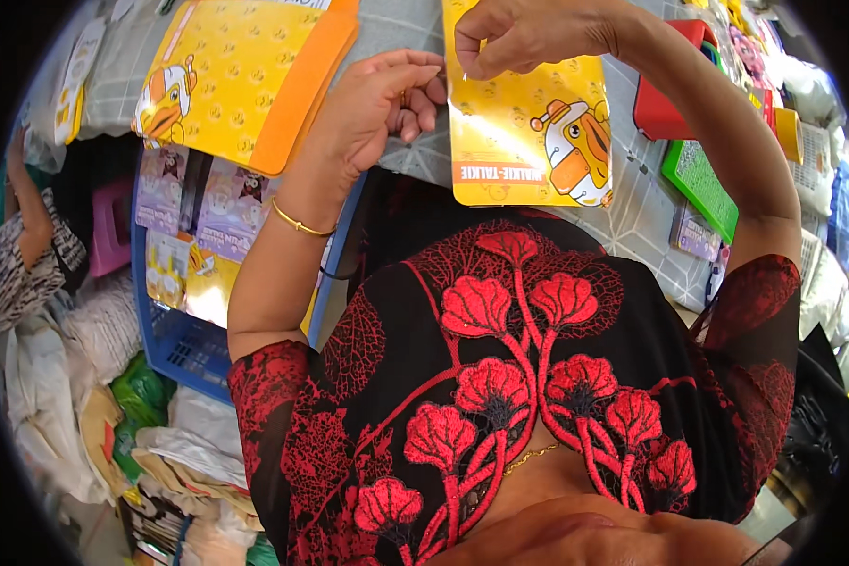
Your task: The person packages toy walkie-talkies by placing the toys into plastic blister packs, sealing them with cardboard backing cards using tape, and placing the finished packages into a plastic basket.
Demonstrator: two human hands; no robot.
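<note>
A yellow backing card (pixel 500 141) with a cartoon duck lies on the grey tabletop (pixel 623 179) in front of me, its print upside down to me. My right hand (pixel 528 40) is over the card's upper part, fingers bent in a pinch near its left edge. A tiny pale speck shows at those fingertips, too small to name. Beside that same edge is my left hand (pixel 394 106), thumb and forefinger together and the other fingers curled. What it pinches, if anything, I cannot make out. Left of it lies a stack of similar yellow cards (pixel 236 75) with an orange border.
A blue plastic basket (pixel 193 344) with purple and yellow packaged cards stands at the left below the tabletop. To the right are a red bin (pixel 665 99) and a green tray (pixel 703 189). Bags and cloth (pixel 57 377) crowd the lower left. Another person's arm (pixel 33 203) shows far left.
</note>
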